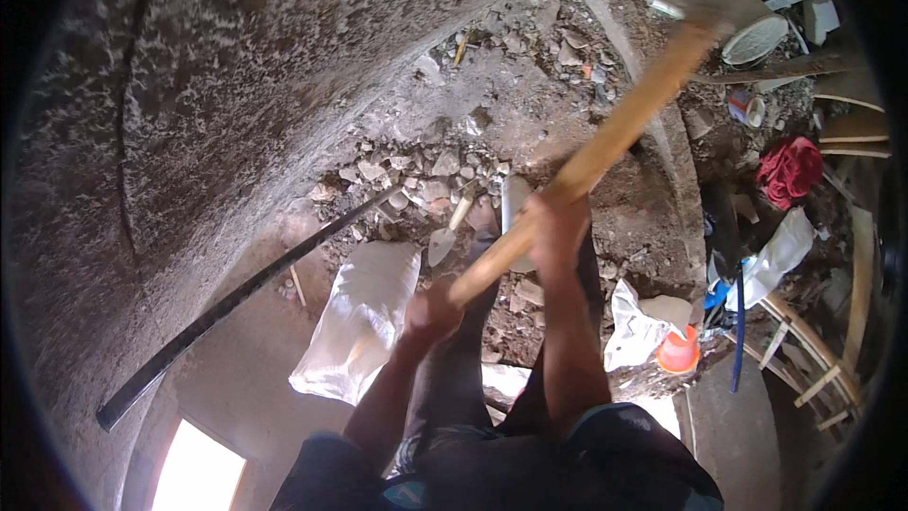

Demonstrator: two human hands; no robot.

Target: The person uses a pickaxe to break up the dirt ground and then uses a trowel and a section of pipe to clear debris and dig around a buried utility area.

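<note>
A pickaxe with a long wooden handle (619, 128) slants up and away to the right in front of me. Its metal head (695, 14) is smeared by motion, so its exact shape is hard to make out. My left hand (433, 312) is closed round the handle's near end. Farther up, my right hand (555, 227) wraps the same handle. Below the pickaxe lies rubble of stones (445, 166) and loose earth. By my foot a trowel (443, 244) rests on the ground, next to a full white sack (364, 322) left of my legs.
A rough wall (218, 95) curves along the left, with a long dark bar (246, 300) slanting beside it. On the right are an orange bucket (678, 352), a red cloth (790, 170), a wooden ladder (809, 350) and a white bucket (757, 38).
</note>
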